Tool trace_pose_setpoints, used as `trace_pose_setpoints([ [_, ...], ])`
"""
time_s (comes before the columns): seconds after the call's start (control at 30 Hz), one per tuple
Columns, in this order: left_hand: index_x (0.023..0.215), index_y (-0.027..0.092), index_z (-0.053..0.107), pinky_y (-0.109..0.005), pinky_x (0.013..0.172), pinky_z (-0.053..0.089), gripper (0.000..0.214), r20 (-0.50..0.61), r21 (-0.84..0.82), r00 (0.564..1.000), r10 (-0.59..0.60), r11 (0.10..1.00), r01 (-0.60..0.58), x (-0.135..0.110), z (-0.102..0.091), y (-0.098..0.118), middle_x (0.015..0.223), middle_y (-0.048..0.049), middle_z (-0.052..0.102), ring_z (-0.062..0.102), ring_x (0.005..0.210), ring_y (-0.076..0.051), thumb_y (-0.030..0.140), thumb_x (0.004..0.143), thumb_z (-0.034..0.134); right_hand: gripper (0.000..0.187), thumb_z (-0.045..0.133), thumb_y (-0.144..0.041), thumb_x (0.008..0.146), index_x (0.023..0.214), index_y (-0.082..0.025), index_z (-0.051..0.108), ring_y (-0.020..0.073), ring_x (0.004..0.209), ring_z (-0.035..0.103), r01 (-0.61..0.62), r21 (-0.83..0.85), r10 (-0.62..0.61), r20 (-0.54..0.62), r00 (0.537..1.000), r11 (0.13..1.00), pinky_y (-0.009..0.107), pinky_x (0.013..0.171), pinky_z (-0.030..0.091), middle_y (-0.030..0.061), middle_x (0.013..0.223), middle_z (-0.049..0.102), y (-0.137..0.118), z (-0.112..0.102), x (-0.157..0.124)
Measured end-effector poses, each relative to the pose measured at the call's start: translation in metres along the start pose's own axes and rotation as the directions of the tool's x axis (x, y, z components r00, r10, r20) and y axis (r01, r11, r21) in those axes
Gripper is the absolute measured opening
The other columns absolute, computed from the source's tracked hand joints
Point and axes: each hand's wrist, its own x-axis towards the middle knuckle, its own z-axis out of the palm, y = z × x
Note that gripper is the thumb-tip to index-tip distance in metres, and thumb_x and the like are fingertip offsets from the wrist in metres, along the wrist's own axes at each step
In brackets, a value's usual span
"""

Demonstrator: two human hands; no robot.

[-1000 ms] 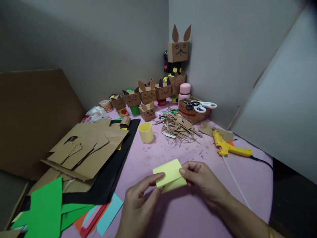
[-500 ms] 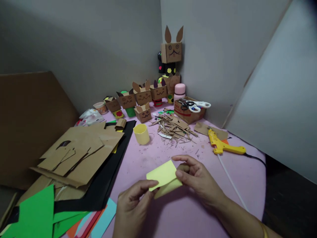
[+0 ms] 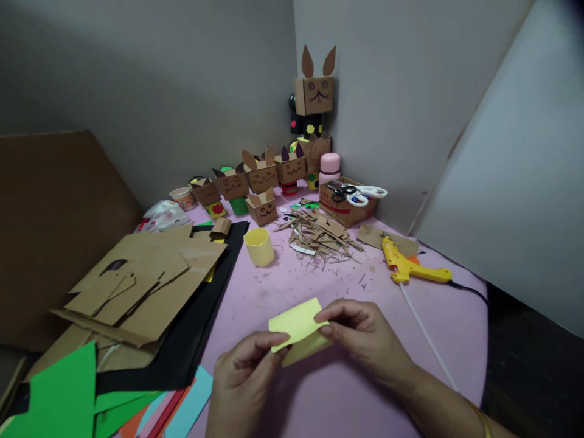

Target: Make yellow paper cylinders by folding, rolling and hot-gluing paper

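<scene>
- Left hand (image 3: 249,372) pinches the left end of the folded yellow paper (image 3: 297,325), lower centre of the frame
- Right hand (image 3: 367,337) pinches its right end
- Yellow ring (image 3: 260,249) on desk (image 3: 460,319), mid-frame

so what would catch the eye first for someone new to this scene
Probably the bright yellow paper, folded over and held between both hands at the front of the pink table. Next might be the tall long-eared cardboard figure in the back corner, rising above the smaller box-headed ones. The yellow glue gun also stands out, lying on the right.
</scene>
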Motion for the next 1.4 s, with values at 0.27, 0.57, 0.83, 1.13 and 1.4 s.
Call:
trace_pose_setpoints([
  [0.27, 0.061, 0.022, 0.074, -0.017, 0.051, 0.047, 0.003, -0.031, -0.066, 0.994, -0.103, 0.993, 0.101, 0.001, 0.004, -0.001, 0.058, -0.0003, 0.071, 0.060, 0.055, -0.013, 0.023, 0.059, 0.073, 0.009, 0.073, -0.028, 0.068, 0.071, -0.019, 0.071, 0.0100, 0.058, 0.051, 0.000, -0.035, -0.002, -0.049, 0.999, 0.999, 0.021, 0.055, 0.038, -0.0017, 0.062, 0.063, -0.003, 0.003, -0.001],
  [0.57, 0.060, 0.018, 0.071, -0.017, 0.051, 0.045, 0.016, -0.043, -0.236, 0.977, -0.211, 0.952, 0.195, -0.002, 0.011, 0.003, 0.058, 0.0003, 0.069, 0.058, 0.055, -0.012, 0.033, 0.056, 0.078, 0.016, 0.072, -0.033, 0.069, 0.071, -0.017, 0.068, 0.0112, 0.062, 0.052, -0.043, -0.015, 0.043, -0.049, 0.998, 0.999, 0.021, 0.057, 0.039, -0.0011, 0.065, 0.062, 0.001, 0.007, -0.001],
  [0.83, 0.060, 0.016, 0.069, -0.017, 0.050, 0.042, 0.020, -0.048, -0.257, 0.961, -0.271, 0.934, 0.250, -0.005, 0.016, 0.005, 0.057, 0.0012, 0.066, 0.054, 0.054, -0.011, 0.033, 0.057, 0.077, 0.018, 0.073, -0.034, 0.067, 0.069, -0.017, 0.067, 0.0119, 0.061, 0.052, -0.061, 0.000, 0.061, -0.096, 0.993, 0.998, 0.022, 0.057, 0.040, -0.0003, 0.065, 0.063, 0.004, 0.011, -0.002],
  [1.13, 0.056, 0.016, 0.063, -0.016, 0.048, 0.039, 0.019, -0.095, -0.237, 0.966, -0.242, 0.948, 0.214, -0.009, 0.017, 0.003, 0.054, 0.0030, 0.062, 0.050, 0.052, -0.010, 0.031, 0.059, 0.074, 0.018, 0.072, -0.032, 0.065, 0.067, -0.015, 0.063, 0.0109, 0.060, 0.050, -0.092, 0.000, 0.091, -0.125, 0.988, 0.996, 0.023, 0.057, 0.038, -0.0011, 0.064, 0.061, 0.004, 0.018, -0.001],
  [1.4, 0.057, 0.016, 0.062, -0.017, 0.050, 0.040, 0.020, -0.099, -0.234, 0.959, -0.264, 0.943, 0.235, -0.009, 0.020, -0.001, 0.055, 0.0027, 0.062, 0.051, 0.053, -0.010, 0.032, 0.059, 0.074, 0.026, 0.073, -0.030, 0.063, 0.064, -0.018, 0.050, 0.0098, 0.052, 0.046, -0.096, 0.049, 0.103, -0.164, 0.981, 0.994, 0.021, 0.050, 0.034, -0.0049, 0.056, 0.054, 0.007, 0.017, 0.000],
])
